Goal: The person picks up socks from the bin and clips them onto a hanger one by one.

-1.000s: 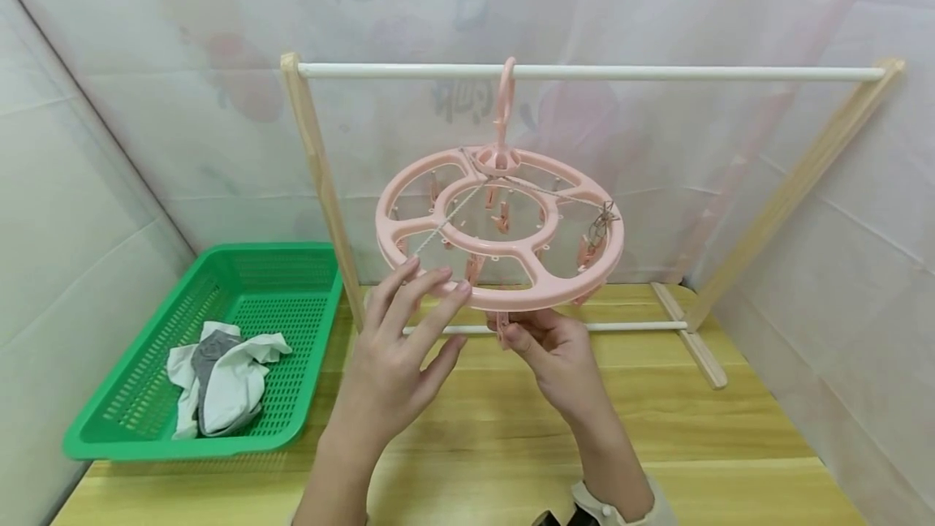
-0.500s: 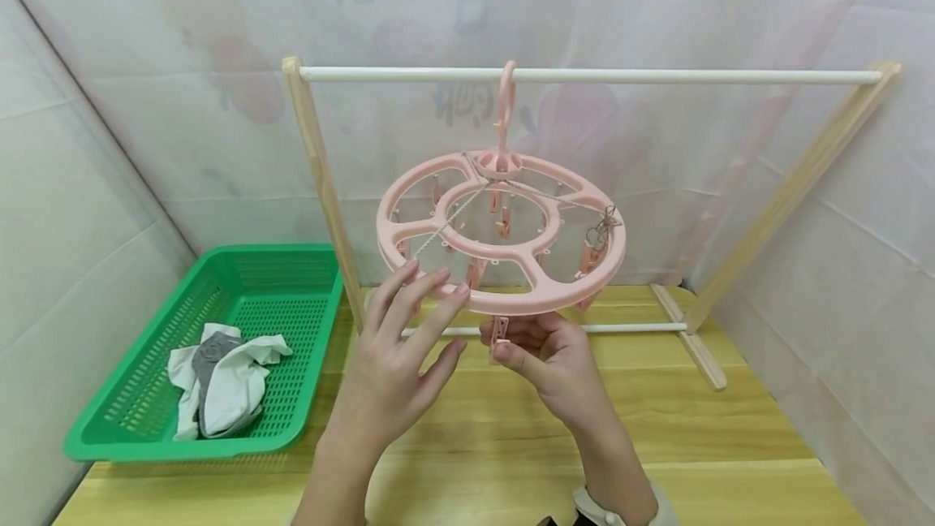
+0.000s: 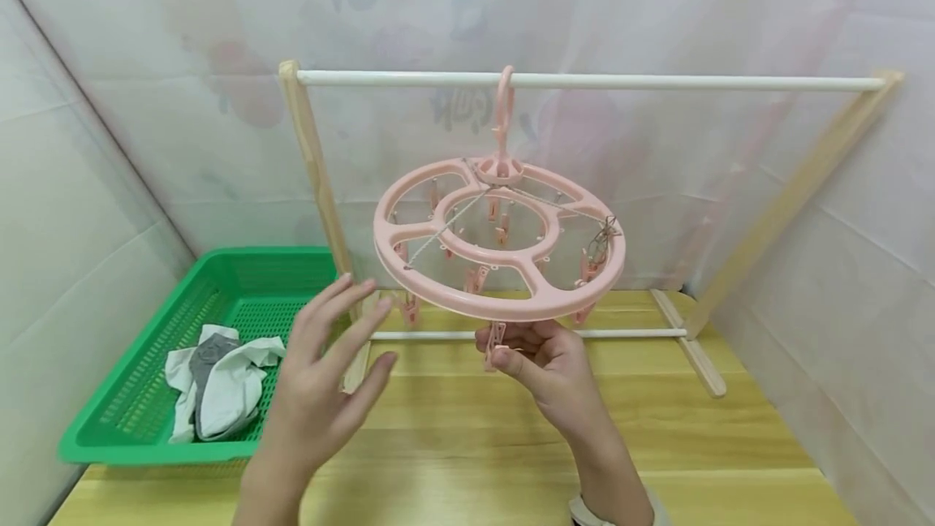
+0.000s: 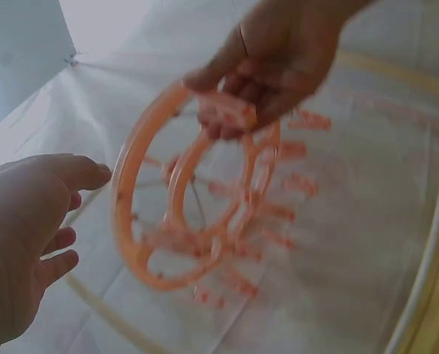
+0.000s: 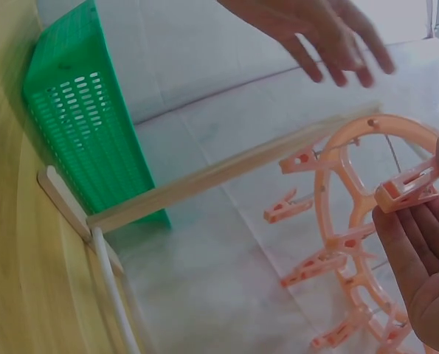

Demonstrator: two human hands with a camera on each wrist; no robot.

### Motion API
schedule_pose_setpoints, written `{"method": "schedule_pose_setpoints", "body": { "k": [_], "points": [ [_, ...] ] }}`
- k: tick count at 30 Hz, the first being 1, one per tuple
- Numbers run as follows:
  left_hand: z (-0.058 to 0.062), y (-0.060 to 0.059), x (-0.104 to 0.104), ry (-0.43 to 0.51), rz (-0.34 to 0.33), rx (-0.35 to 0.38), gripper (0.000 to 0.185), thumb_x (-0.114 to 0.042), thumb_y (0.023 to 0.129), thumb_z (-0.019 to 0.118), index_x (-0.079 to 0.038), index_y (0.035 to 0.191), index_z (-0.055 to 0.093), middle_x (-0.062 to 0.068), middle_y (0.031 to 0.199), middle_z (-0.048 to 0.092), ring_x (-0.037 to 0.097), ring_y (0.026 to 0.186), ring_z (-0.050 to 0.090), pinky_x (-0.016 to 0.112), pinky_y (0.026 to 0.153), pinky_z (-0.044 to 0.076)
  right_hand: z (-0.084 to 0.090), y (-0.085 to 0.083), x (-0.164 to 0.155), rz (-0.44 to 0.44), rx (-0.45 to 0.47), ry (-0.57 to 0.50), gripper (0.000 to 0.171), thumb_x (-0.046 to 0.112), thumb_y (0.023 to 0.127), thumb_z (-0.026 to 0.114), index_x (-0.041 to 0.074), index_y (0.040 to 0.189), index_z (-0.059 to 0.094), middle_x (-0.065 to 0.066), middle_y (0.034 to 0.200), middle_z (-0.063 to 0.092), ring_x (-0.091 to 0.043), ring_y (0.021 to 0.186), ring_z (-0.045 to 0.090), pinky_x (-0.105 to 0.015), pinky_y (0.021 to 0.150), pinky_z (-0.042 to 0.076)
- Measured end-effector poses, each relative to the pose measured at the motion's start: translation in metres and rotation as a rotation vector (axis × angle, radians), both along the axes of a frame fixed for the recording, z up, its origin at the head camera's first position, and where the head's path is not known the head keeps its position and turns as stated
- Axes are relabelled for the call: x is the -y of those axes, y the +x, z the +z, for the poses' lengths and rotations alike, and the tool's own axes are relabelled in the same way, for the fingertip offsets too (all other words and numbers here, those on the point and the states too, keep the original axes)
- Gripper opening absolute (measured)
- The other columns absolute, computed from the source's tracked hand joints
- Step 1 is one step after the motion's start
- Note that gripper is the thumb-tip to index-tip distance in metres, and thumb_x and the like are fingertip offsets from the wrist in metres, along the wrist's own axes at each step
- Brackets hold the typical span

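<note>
A pink round clip hanger (image 3: 533, 308) hangs by its hook from the white rod (image 3: 657, 82) of a wooden rack. My right hand (image 3: 511, 351) is under the ring's front edge and pinches one pink clip (image 3: 497, 339) between thumb and fingers. The right wrist view shows the same clip (image 5: 415, 188) against the fingers (image 5: 418, 251). My left hand (image 3: 358, 331) hovers open, fingers spread, to the left of the ring and apart from it. In the left wrist view the left hand (image 4: 27, 236) is beside the hanger (image 4: 197, 214) without touching it.
A green plastic basket (image 3: 146, 437) stands at the left on the wooden table (image 3: 475, 445), with white and grey socks (image 3: 219, 380) inside. The rack's wooden post (image 3: 314, 169) rises between the basket and the hanger. White sheeting closes in the back and both sides.
My left hand has come off the ring's rim and moved left and slightly down. The right hand still holds the clip. The ring has tipped a little.
</note>
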State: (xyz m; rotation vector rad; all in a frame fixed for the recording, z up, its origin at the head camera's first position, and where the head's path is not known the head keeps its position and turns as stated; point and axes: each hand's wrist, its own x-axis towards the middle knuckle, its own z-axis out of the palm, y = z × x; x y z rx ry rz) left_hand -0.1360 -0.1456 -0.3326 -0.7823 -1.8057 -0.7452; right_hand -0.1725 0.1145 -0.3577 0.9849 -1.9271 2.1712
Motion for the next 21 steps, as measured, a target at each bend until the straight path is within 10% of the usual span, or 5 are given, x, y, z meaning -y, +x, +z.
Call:
{"method": "schedule_pose_setpoints", "body": {
  "k": [14, 21],
  "points": [
    [-0.052, 0.005, 0.124, -0.08, 0.341, 0.259, 0.059, -0.053, 0.101, 0.049, -0.009, 0.138, 0.06, 0.019, 0.13, 0.061, 0.043, 0.122, 0.052, 0.023, 0.115, 0.029, 0.002, 0.001, -0.001, -0.034, 0.039, 0.002, 0.02, -0.002, 0.095, 0.063, -0.007, 0.114, 0.06, -0.012, 0.106, 0.072, -0.019, 0.091, 0.07, -0.035, 0.078, 0.06],
    [-0.076, 0.002, 0.161, -0.147, 0.403, 0.453, 0.056, -0.017, 0.088, 0.075, -0.01, 0.141, 0.057, 0.025, 0.127, 0.059, 0.049, 0.114, 0.052, 0.06, 0.09, 0.043, 0.004, 0.002, -0.002, -0.031, 0.03, -0.006, 0.02, -0.002, 0.095, 0.063, -0.009, 0.113, 0.06, -0.011, 0.105, 0.072, -0.017, 0.09, 0.07, -0.034, 0.078, 0.06]
  ]
}}
